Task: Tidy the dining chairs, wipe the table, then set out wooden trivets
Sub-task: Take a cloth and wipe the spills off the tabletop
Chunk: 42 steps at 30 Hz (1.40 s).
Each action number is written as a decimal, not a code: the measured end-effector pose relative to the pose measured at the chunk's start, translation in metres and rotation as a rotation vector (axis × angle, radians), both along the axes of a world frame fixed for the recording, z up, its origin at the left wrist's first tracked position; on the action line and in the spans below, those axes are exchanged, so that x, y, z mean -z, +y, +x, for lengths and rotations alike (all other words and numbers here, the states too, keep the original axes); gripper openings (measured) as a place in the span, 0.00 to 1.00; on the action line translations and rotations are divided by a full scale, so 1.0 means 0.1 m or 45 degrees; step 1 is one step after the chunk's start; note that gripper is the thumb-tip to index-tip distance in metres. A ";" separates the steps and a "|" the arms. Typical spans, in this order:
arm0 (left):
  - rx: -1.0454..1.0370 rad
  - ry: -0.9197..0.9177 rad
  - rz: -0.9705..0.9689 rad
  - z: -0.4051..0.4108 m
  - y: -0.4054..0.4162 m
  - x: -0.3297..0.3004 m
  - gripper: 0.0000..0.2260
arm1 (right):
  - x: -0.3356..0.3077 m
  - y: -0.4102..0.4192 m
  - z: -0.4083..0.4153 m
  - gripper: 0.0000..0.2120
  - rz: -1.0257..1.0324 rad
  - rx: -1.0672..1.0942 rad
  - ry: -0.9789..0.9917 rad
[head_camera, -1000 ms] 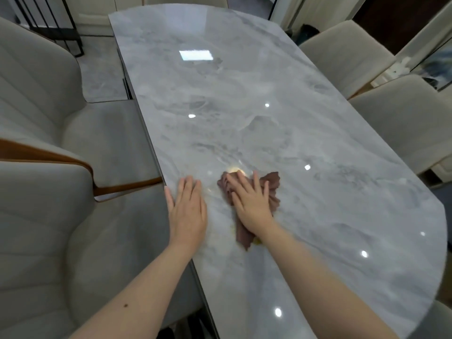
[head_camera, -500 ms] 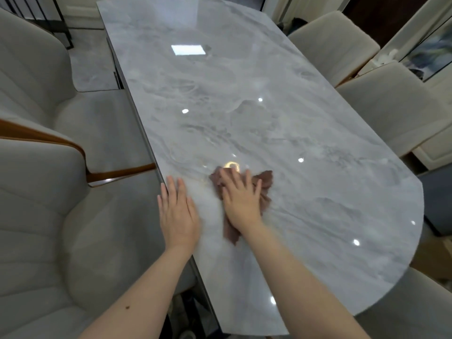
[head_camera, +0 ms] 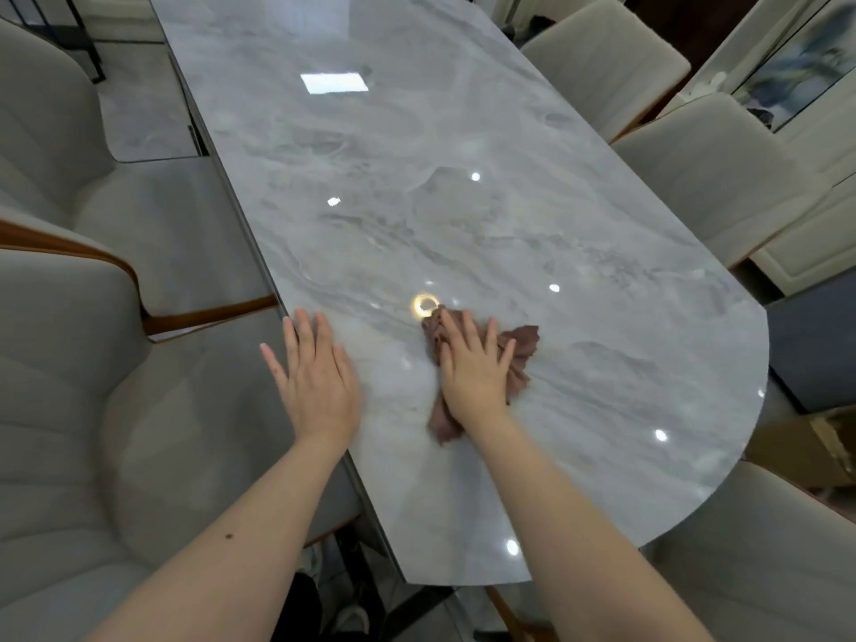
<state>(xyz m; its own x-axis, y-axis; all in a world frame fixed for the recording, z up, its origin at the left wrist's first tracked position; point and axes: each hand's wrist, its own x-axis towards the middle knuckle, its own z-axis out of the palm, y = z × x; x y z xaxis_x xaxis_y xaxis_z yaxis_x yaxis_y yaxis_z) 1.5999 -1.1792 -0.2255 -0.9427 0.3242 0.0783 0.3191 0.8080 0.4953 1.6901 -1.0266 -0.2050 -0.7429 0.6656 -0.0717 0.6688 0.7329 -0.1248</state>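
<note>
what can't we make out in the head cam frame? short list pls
- Cloth: its middle is hidden under the right hand.
- Table: the far end is cut off by the top edge.
- Trivets: none in view.
- Left hand: lies flat at the table edge; how hard it presses cannot be told.
- Chairs: their legs are hidden by the tabletop and seats.

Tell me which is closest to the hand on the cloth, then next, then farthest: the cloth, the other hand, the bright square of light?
1. Cloth, under the right hand.
2. Left hand, beside it at the table edge.
3. Square of light, far up the table.
</note>
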 end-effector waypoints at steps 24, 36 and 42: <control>0.130 -0.017 0.074 0.50 -0.20 -0.04 0.21 | -0.06 -0.57 1.21 0.24 -0.055 -0.459 -0.027; 0.122 -0.003 0.127 0.45 -0.16 0.03 0.25 | 0.00 0.11 0.41 0.23 -0.005 0.194 -0.007; 0.123 0.015 0.225 0.31 -0.28 -0.03 0.25 | -0.04 -0.61 0.44 0.24 -0.063 -0.332 -0.014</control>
